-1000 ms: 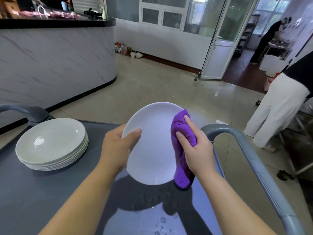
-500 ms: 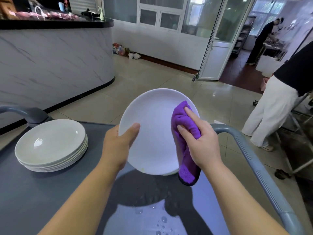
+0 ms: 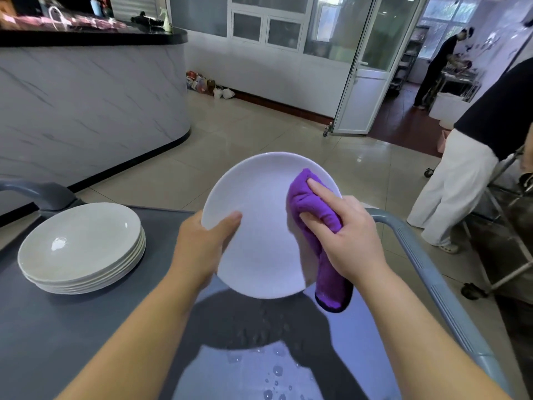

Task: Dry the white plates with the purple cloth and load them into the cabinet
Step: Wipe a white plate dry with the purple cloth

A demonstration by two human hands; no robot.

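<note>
A white plate [image 3: 259, 226] is held tilted toward me above the grey cart top [image 3: 86, 327]. My left hand [image 3: 202, 246] grips its left rim, thumb on the inner face. My right hand [image 3: 346, 241] holds the purple cloth [image 3: 314, 209] and presses it against the plate's right side with the index finger stretched out; the cloth's tail hangs below the rim. A stack of several white plates [image 3: 80, 246] sits on the cart at the left.
Water drops [image 3: 274, 370] lie on the cart top near me. Grey cart handles [image 3: 418, 269] curve up at the right and far left. A marble counter [image 3: 86, 96] stands at the left. A person in white trousers [image 3: 455, 192] stands close at the right; another is beyond the doorway.
The plate rose and tilted more upright while the cloth slid up its right side. The person on the right stepped slightly further right.
</note>
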